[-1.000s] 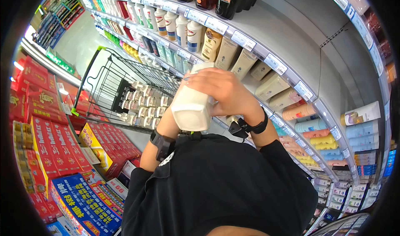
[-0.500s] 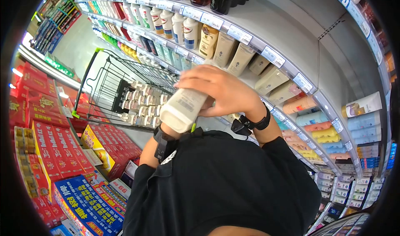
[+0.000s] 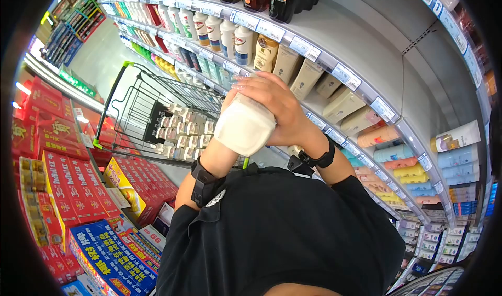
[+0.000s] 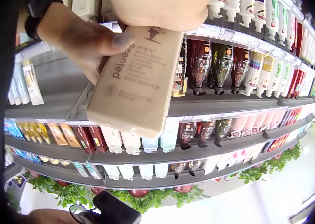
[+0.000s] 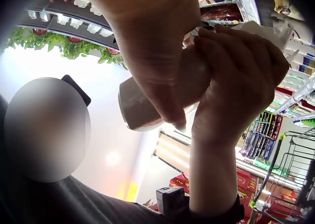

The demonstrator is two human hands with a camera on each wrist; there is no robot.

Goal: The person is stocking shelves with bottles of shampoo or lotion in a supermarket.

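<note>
Both hands hold a cream, square-sided bottle (image 3: 244, 126) up in front of the chest, its base tipped toward the head camera. "Scented" is printed along the side of the bottle (image 4: 135, 81) that shows in the left wrist view. My right hand (image 3: 277, 105) grips it from the right, fingers over the far part; that hand's thumb presses the printed side in the left wrist view. Mostly hidden behind the bottle in the head view, my left hand (image 5: 238, 76) has its fingers curled round the bottle's other end in the right wrist view.
A black wire shopping cart (image 3: 157, 108) with white-topped items stands left of the hands. Shelves of bottles and tubes (image 3: 243, 45) run along the right. Red drink cartons (image 3: 76, 183) and a blue box (image 3: 112, 254) are stacked at the lower left.
The bottle has been turned in the hands: half a second ago its base swung down-left with printed text showing, and now the pale base faces up toward the head camera.
</note>
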